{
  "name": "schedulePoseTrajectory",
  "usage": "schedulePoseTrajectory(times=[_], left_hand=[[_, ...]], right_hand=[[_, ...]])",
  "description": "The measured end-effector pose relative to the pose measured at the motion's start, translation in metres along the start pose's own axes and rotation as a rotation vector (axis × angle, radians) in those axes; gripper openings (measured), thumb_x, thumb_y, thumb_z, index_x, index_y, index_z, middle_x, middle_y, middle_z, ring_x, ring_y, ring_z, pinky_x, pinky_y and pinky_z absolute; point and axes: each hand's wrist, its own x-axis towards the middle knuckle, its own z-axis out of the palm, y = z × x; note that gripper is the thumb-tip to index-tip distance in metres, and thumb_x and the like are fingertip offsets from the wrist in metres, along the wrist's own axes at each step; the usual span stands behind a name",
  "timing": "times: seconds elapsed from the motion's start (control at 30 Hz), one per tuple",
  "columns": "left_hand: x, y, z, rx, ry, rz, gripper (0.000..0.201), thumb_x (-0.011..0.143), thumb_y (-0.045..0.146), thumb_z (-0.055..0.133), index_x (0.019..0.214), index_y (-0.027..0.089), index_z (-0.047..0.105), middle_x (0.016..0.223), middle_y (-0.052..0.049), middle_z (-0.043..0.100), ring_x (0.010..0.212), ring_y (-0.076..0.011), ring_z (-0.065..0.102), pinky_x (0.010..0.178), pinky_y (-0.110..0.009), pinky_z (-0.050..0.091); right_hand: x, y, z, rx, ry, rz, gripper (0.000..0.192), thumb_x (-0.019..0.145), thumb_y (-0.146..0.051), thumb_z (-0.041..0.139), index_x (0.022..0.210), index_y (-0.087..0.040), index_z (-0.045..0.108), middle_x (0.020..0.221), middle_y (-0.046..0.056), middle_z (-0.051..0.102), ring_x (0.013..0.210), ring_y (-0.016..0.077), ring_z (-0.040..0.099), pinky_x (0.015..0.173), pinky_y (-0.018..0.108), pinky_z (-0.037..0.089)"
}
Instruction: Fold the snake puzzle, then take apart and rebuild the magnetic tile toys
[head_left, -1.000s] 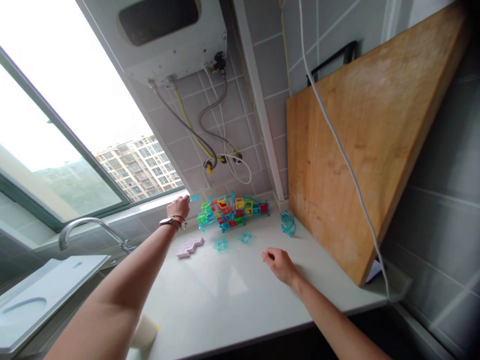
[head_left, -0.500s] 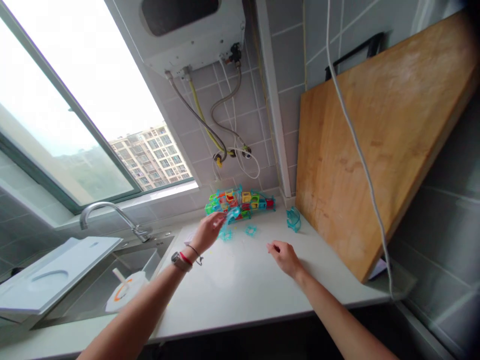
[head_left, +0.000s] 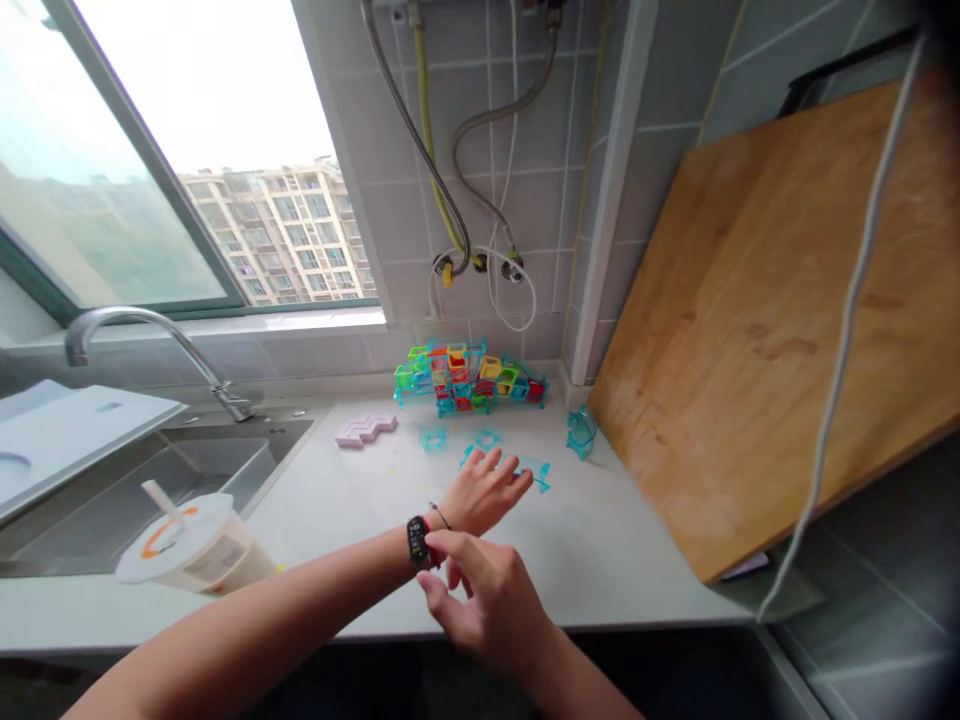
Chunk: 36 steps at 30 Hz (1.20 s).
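— Grey tiles run up the wall behind the pale table (head_left: 600,540), with a window on the left looking out at apartment blocks. Hoses hang down the tiles in the middle.

— And on the right?

— A big wooden board (head_left: 757,340) leans against the wall, its lower edge on the table, and a white cord (head_left: 847,330) dangles across it. To the left, a sink with a curved faucet (head_left: 135,335), and a lidded cup with a straw (head_left: 187,545) stands near the table's front edge.

— What about the hands?

— The left hand (head_left: 487,490) lies low over the table with fingers spread, its fingertips touching a flat teal plastic piece (head_left: 529,468). The right hand (head_left: 487,600) is loosely curled at the left wrist, index finger on the dark wristwatch (head_left: 417,541); it holds nothing.

— Other pieces?

— A colourful block structure (head_left: 465,377) sits at the back against the tiles. Two small teal frames (head_left: 433,438) lie just in front of it, a curved teal piece (head_left: 580,432) stands close to the board, and a pink zigzag tile (head_left: 365,430) lies off to the left.
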Motion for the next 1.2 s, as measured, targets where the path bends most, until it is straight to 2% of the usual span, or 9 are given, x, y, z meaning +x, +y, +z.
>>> schedulePoseTrajectory(times=[0.13,0.27,0.47,0.57,0.73,0.9,1.03,1.2], left_hand=[[0.006,0.005,0.011,-0.042,0.104,0.008,0.014,0.101,0.017,0.048,0.105,0.022,0.060,0.090,-0.005,0.059,0.083,-0.0221,0.053,0.068,-0.038,0.038],[0.006,0.006,0.021,-0.081,0.150,-0.004,0.016,0.102,0.017,0.047,0.111,0.022,0.059,0.091,-0.004,0.059,0.082,-0.0210,0.053,0.068,-0.037,0.037],[0.002,0.004,0.039,-0.211,0.216,-0.056,0.020,0.104,0.018,0.045,0.117,0.022,0.059,0.092,-0.005,0.062,0.084,-0.0196,0.054,0.072,-0.036,0.039],[-0.001,0.003,0.046,-0.265,0.267,-0.085,0.021,0.103,0.017,0.046,0.119,0.022,0.059,0.095,-0.005,0.063,0.087,-0.0193,0.055,0.075,-0.036,0.041],[-0.007,-0.001,0.042,-0.323,0.345,-0.047,0.019,0.102,0.018,0.050,0.117,0.023,0.061,0.096,-0.005,0.065,0.090,-0.0194,0.057,0.082,-0.037,0.043],[-0.012,-0.012,0.034,-0.361,0.406,-0.080,0.015,0.101,0.018,0.052,0.111,0.022,0.063,0.099,-0.005,0.066,0.099,-0.0206,0.059,0.087,-0.038,0.045],[-0.016,-0.020,0.028,-0.370,0.439,-0.116,0.014,0.101,0.019,0.054,0.111,0.022,0.063,0.102,-0.005,0.066,0.102,-0.0207,0.059,0.088,-0.038,0.045],[-0.017,-0.017,0.025,-0.385,0.492,-0.128,0.014,0.101,0.020,0.054,0.110,0.023,0.065,0.100,-0.004,0.065,0.100,-0.0198,0.059,0.090,-0.039,0.046]], right_hand=[[0.002,0.011,0.011,-0.068,-0.024,0.036,0.023,0.093,-0.024,0.063,0.115,-0.019,0.065,0.072,0.002,0.066,0.057,0.0152,0.059,0.061,0.026,0.049],[0.000,0.023,0.018,-0.069,-0.126,-0.003,0.027,0.095,-0.016,0.056,0.119,-0.021,0.066,0.079,0.005,0.071,0.064,0.0180,0.067,0.065,0.027,0.052],[-0.007,0.033,0.029,-0.062,-0.070,0.134,0.024,0.092,-0.019,0.064,0.116,-0.020,0.064,0.065,-0.001,0.065,0.051,0.0145,0.060,0.053,0.024,0.046],[-0.008,0.037,0.032,-0.077,-0.132,0.126,0.022,0.093,-0.015,0.060,0.115,-0.020,0.065,0.073,0.003,0.070,0.058,0.0165,0.065,0.058,0.025,0.049],[-0.012,0.040,0.039,-0.032,-0.240,-0.006,0.036,0.096,-0.010,0.051,0.129,-0.021,0.059,0.078,0.004,0.072,0.061,0.0180,0.067,0.058,0.027,0.052],[-0.028,0.046,0.044,-0.013,-0.150,0.024,0.048,0.093,-0.010,0.059,0.137,-0.026,0.050,0.068,-0.003,0.066,0.049,0.0137,0.059,0.051,0.024,0.049],[-0.034,0.045,0.042,-0.021,-0.011,0.107,0.043,0.088,-0.011,0.066,0.127,-0.028,0.056,0.060,-0.007,0.059,0.044,0.0119,0.052,0.050,0.024,0.049],[-0.030,0.043,0.030,0.038,0.016,0.262,0.011,0.089,-0.016,0.067,0.095,-0.025,0.067,0.065,-0.002,0.066,0.050,0.0130,0.059,0.054,0.024,0.051]])
